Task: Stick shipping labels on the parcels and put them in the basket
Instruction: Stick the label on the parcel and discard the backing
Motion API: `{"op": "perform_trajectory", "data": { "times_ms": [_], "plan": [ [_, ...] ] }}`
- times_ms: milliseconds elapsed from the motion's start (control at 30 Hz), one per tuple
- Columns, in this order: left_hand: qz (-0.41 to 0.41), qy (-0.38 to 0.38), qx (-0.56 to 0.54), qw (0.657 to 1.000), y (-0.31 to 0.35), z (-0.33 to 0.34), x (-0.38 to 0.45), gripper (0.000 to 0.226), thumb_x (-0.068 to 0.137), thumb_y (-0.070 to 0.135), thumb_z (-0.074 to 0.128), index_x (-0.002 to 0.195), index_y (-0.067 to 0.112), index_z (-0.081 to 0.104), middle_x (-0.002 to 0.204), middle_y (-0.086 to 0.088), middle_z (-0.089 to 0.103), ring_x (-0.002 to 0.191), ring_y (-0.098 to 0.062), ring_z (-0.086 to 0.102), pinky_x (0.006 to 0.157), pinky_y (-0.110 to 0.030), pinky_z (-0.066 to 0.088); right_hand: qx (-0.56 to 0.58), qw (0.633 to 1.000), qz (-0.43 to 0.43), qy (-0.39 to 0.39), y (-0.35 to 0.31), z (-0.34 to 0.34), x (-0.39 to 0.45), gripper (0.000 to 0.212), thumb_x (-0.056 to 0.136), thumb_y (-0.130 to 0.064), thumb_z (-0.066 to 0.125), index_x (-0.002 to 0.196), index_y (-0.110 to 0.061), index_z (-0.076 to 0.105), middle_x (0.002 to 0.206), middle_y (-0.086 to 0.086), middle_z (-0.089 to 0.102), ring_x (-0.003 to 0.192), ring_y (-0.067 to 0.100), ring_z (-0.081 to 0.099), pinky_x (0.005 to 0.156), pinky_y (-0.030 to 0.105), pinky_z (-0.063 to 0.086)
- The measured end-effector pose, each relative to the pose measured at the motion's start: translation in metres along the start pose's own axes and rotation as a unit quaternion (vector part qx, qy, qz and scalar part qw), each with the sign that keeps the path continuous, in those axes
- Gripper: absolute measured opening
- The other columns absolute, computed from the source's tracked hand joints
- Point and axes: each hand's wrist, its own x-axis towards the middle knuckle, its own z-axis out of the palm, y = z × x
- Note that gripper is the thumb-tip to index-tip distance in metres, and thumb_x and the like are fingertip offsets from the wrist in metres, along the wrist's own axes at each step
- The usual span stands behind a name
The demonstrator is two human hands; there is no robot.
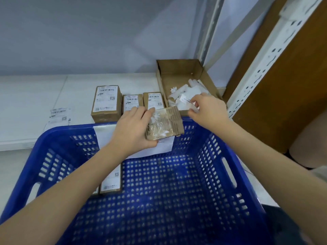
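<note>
1. The left hand (131,129) holds a brown parcel (163,123) above the far rim of the blue basket (230,156). Its fingers (147,114) curl over the parcel's far-left edge, and the thumb lies under the near-left corner.
2. The parcel is wrapped in clear tape and shows no label on the faces in view. It is tilted, and its long axis runs from near-left to far-right. The corrugated end points right, towards the right hand (208,110).
3. The right hand is over the near edge of an open cardboard tray (177,68), just right of the parcel and not touching it. Its fingers (194,100) pinch a small white slip (185,99) with print on it. I cannot tell whether the slip is a label or a backing strip.
4. The tray holds crumpled white scraps (182,92).
5. 3 labelled parcels (106,103) stand side by side on the white table (26,103), behind the basket and left of the tray. Their long axes point away from the person. The left one is the largest.
6. A loose label (59,114) lies flat on the table, well left of them.
7. Inside the basket, at the left, a labelled parcel (111,183) lies partly hidden by the left forearm. A white sheet (104,137) hangs on the far wall.
</note>
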Motion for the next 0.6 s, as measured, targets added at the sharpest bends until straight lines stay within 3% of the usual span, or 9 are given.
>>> {"op": "perform_trajectory", "data": {
  "times_ms": [200,367,467,600],
  "plan": [
    [0.0,-0.014,-0.035,0.999,-0.01,0.02,0.023,0.092,0.047,0.046,0.087,0.122,0.001,0.058,0.096,-0.01,0.06,0.085,-0.031,0.059,0.073,-0.037,0.048,0.014,0.998,0.063,-0.023,0.032,0.027,0.065,0.036,0.089,-0.031,0.057,0.121,-0.015,0.061,0.11,0.006,0.065,0.096,0.022,0.061,0.077,0.035,0.052],
    [0.001,-0.017,-0.052,0.998,-0.018,0.025,0.035,0.093,0.056,0.066,0.053,0.125,0.004,0.057,0.102,-0.006,0.06,0.09,-0.028,0.058,0.077,-0.037,0.049,0.012,0.995,0.088,-0.044,0.047,0.057,0.102,0.04,0.089,-0.029,0.06,0.125,-0.012,0.057,0.13,0.004,0.054,0.109,0.022,0.055,0.081,0.035,0.051],
    [0.006,-0.022,-0.058,0.998,-0.024,0.027,0.034,0.094,0.056,0.067,0.051,0.127,0.006,0.056,0.102,-0.005,0.059,0.091,-0.026,0.057,0.076,-0.035,0.048,-0.012,0.992,0.104,-0.069,0.053,0.073,0.115,0.044,0.09,-0.031,0.06,0.129,-0.012,0.056,0.136,0.002,0.05,0.117,0.021,0.052,0.081,0.032,0.048],
    [0.011,-0.033,-0.065,0.997,-0.031,0.028,0.032,0.094,0.058,0.067,0.051,0.13,0.007,0.054,0.105,-0.004,0.058,0.093,-0.025,0.056,0.078,-0.035,0.047,-0.048,0.988,0.112,-0.1,0.054,0.09,0.123,0.034,0.09,-0.031,0.058,0.12,-0.013,0.06,0.114,0.006,0.063,0.105,0.023,0.058,0.074,0.029,0.044]
  ]
}}
